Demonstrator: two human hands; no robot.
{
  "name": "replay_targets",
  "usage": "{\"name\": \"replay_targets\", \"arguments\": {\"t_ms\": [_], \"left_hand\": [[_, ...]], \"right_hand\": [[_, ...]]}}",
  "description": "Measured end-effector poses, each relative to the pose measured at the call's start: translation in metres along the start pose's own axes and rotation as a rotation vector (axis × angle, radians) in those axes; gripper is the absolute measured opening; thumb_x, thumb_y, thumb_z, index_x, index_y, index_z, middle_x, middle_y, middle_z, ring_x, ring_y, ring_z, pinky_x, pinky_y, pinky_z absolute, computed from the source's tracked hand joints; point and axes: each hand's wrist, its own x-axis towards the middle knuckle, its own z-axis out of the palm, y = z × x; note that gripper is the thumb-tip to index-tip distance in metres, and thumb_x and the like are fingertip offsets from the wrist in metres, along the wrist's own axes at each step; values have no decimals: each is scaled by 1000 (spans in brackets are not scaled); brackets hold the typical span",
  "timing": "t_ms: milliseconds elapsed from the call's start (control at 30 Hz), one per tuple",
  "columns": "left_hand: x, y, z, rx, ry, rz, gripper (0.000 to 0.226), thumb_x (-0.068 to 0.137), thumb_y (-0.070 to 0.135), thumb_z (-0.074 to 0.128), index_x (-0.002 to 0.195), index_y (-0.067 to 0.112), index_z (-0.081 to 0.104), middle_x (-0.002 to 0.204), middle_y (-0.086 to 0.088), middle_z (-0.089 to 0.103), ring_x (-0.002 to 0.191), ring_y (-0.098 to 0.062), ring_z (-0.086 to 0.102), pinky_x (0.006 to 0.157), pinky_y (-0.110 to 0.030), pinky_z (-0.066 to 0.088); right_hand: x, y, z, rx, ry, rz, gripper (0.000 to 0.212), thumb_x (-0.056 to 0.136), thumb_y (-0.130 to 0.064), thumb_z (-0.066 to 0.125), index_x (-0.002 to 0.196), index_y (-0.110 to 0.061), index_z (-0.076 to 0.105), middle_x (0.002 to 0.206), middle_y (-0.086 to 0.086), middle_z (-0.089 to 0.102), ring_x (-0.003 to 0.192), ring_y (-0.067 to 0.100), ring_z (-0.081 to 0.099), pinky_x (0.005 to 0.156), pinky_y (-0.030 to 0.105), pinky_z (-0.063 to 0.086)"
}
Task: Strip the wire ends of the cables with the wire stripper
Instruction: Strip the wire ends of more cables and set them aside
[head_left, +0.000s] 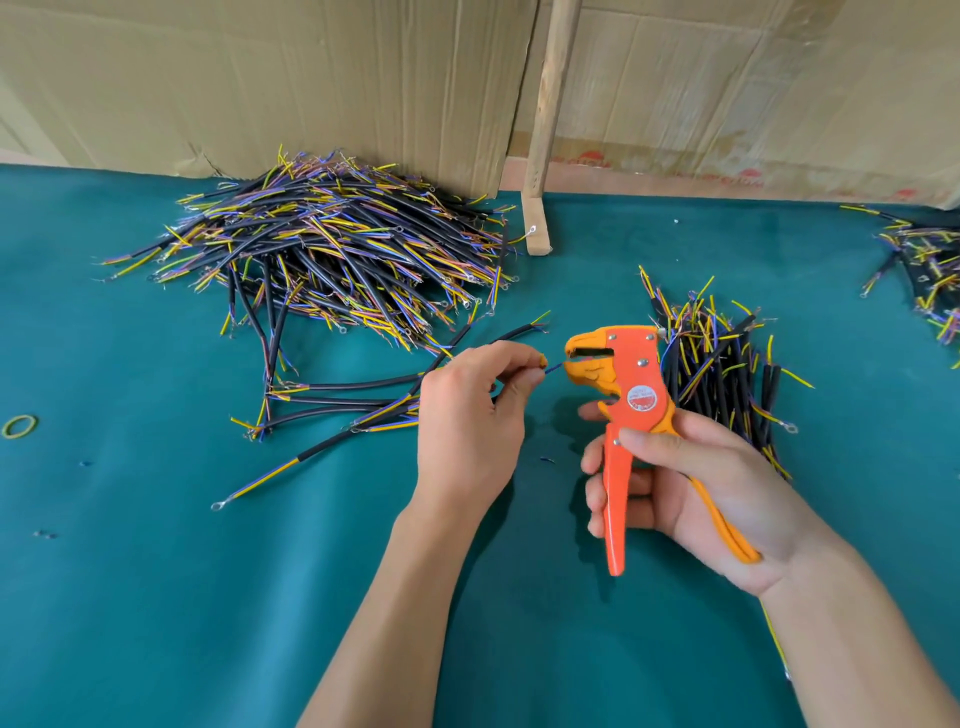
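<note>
On the green felt-covered table (156, 597), seen from the head camera, the orange and yellow plastic wire stripper (618, 410) is the centre of the scene. The right hand (706, 499) grips its 2 handles, with the fingers curled around the orange handle and the yellow handle lying against the palm. The stripper's jaws point to the left and stand a little open.

Just left of the stripper's jaws, the left hand (467, 415) pinches a thin blue wire end (551, 370) between thumb and fingertips. The wire tip is very near the jaws; I cannot tell if it touches them. The black cable (498, 340) of this wire goes up behind the left hand.

Far left and behind the stripper lies a big heap of black cables with yellow, blue and purple wires (332, 249). Some loose cables (337, 400) lie left of the left hand. Just right of the stripper is a smaller pile of the same cables (727, 374). Behind the stripper stand brown cardboard sheets (311, 83) and a wooden post (550, 119). Far left of the stripper lies a yellow-green rubber band (20, 426).
</note>
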Motion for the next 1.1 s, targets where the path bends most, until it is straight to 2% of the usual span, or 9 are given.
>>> {"name": "replay_targets", "arguments": {"t_ms": [133,200,333,467,533,633,733,867,1100], "left_hand": [[0,1,-1,1,63,-19,8,85,8,71,88,14,74,77,18,65,72,14,53,71,-2,35],[0,0,0,-7,82,-30,7,86,8,70,88,14,74,76,21,63,71,13,53,70,-2,35],[0,0,0,-29,96,-56,8,88,7,70,90,14,74,78,16,66,72,8,54,73,-7,38],[0,-1,1,-51,119,-52,9,90,6,69,92,14,73,82,13,68,73,3,54,74,-13,42],[0,1,1,-58,140,-47,9,91,6,69,92,13,73,84,12,68,74,0,55,75,-14,43],[0,2,0,-82,168,-23,10,91,5,67,94,12,73,86,12,68,78,-2,61,77,-13,45],[-1,3,1,-108,172,12,10,91,8,64,94,13,72,86,10,68,79,-14,66,76,-23,51],[-1,6,1,-96,135,78,11,92,4,64,94,12,72,85,8,68,77,-12,64,75,-20,49],[-1,6,2,-71,58,154,10,89,0,66,92,8,73,82,8,66,75,-5,58,72,-14,45]], "right_hand": [[3,0,-3,75,65,-2,54,75,-15,72,122,8,60,112,36,68,75,36,70,66,46,60],[4,1,-1,105,95,22,52,72,-14,75,118,8,63,102,33,70,73,35,69,65,45,60],[7,4,13,102,138,-5,22,72,-11,78,91,-7,66,73,14,54,57,25,54,50,35,50],[11,13,25,78,149,-57,35,72,-9,84,71,-19,51,56,1,31,40,15,30,37,24,32],[12,10,28,63,139,-60,36,67,-16,86,66,-19,49,54,1,31,38,15,32,37,24,32],[5,2,22,71,17,-44,38,64,-21,94,89,-8,68,73,19,60,56,29,58,51,39,52],[-2,0,14,20,-67,14,52,68,-17,90,112,0,69,96,31,66,76,42,66,69,48,57],[-2,1,11,-15,-79,57,47,75,-12,79,118,3,66,105,37,65,80,44,68,71,51,58],[-9,-6,7,-50,-131,98,54,71,-19,91,116,0,68,97,33,65,76,42,66,69,49,57]]}}
